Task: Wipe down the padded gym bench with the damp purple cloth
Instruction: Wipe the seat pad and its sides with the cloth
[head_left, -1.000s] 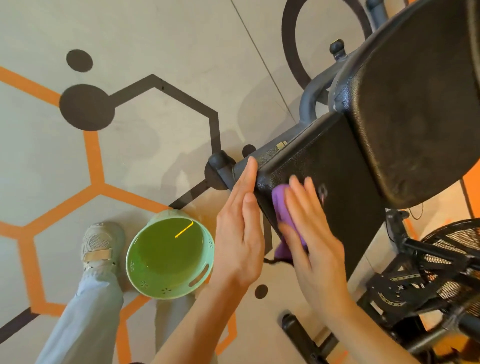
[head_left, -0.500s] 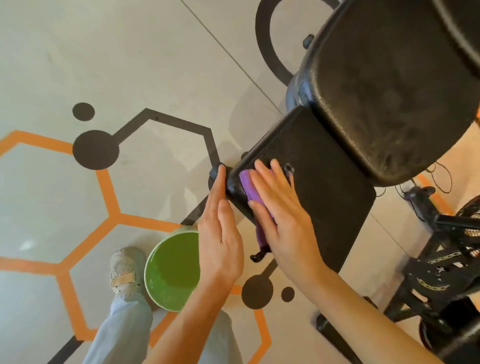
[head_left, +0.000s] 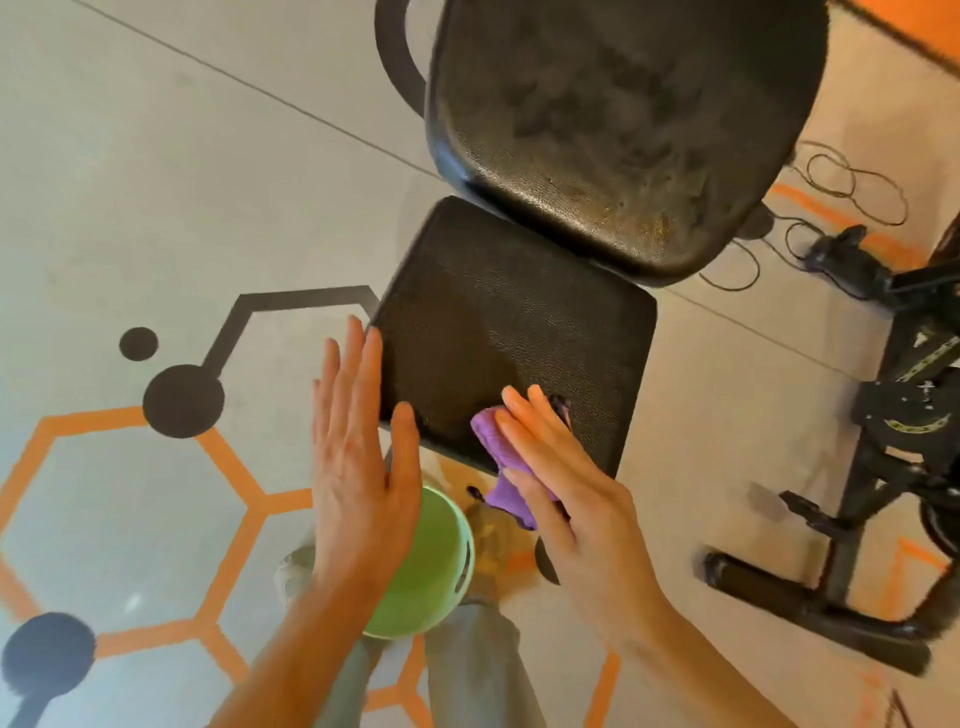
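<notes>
The black padded bench seat (head_left: 514, 322) fills the middle of the head view, with the larger backrest pad (head_left: 623, 119) beyond it. My right hand (head_left: 561, 493) lies flat on the purple cloth (head_left: 501, 462), pressing it onto the seat's near edge; part of the cloth hangs below that edge. My left hand (head_left: 358, 462) is flat with straight fingers, resting against the seat's near left corner and holding nothing.
A light green bucket (head_left: 436, 566) sits on the floor under my left hand, by my legs. Black exercise equipment (head_left: 893, 467) with a floor bar stands at the right, with loose cables (head_left: 831, 192) behind it. The floor has orange and black hexagon markings.
The view has swung over the bench, so the seat now faces up. My right hand and cloth have slid from the seat's left corner to its near edge. My left hand stays at the corner.
</notes>
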